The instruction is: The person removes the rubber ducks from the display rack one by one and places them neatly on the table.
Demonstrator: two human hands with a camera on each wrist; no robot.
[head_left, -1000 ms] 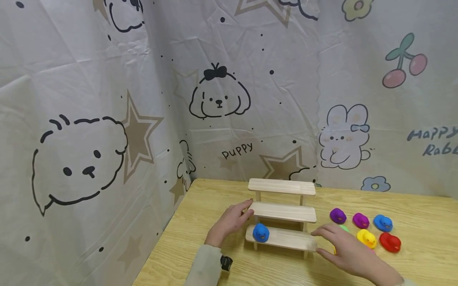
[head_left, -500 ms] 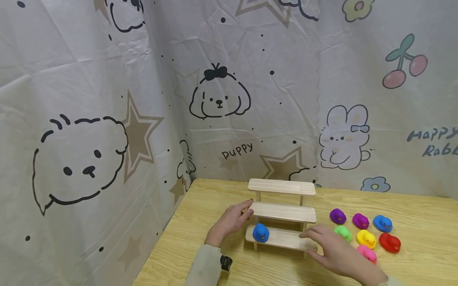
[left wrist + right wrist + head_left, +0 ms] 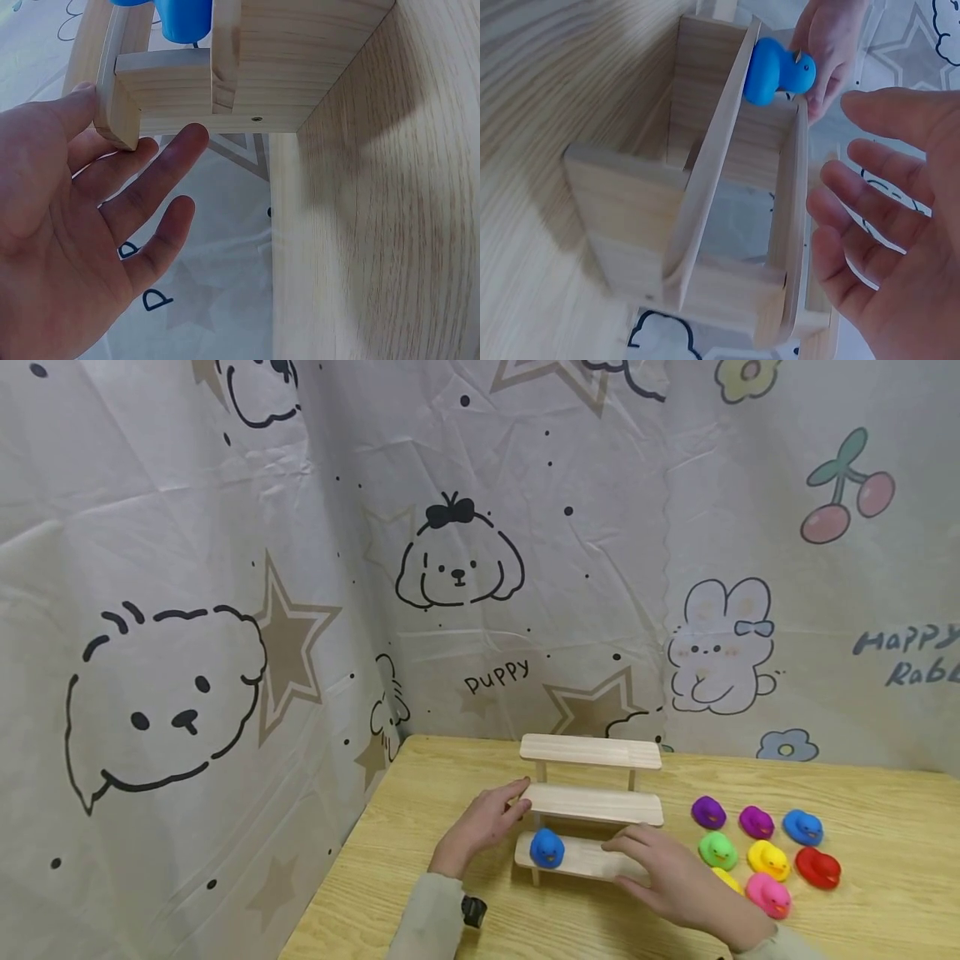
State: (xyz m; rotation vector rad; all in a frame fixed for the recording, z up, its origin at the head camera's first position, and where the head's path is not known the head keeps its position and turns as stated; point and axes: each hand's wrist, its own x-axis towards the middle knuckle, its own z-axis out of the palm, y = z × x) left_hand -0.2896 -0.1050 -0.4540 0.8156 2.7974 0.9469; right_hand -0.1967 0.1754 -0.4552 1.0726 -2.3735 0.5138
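A three-tier wooden display rack (image 3: 591,752) stands on the table. My left hand (image 3: 480,827) pinches the left end of its middle shelf (image 3: 600,804), with the thumb (image 3: 75,109) on one face of the board and the index finger bent to the other side. On the left part of the lowest shelf (image 3: 581,858) sits a blue rubber duck (image 3: 547,849), which also shows in the right wrist view. My right hand (image 3: 675,881) hovers at the right part of that shelf, fingers loosely bent around nothing. From the head view it hides the shelf's right end.
Right of the rack lie several rubber ducks: purple (image 3: 708,812), magenta (image 3: 756,822), blue (image 3: 803,828), green (image 3: 717,850), yellow (image 3: 768,860), red (image 3: 817,867) and pink (image 3: 768,894). Another yellow duck (image 3: 727,880) is partly hidden by my right hand. A patterned curtain (image 3: 457,635) hangs behind the table.
My right hand has moved left, from the lowest shelf's right end to over its right part, uncovering the green, pink and second yellow ducks. The left hand and blue duck have stayed put.
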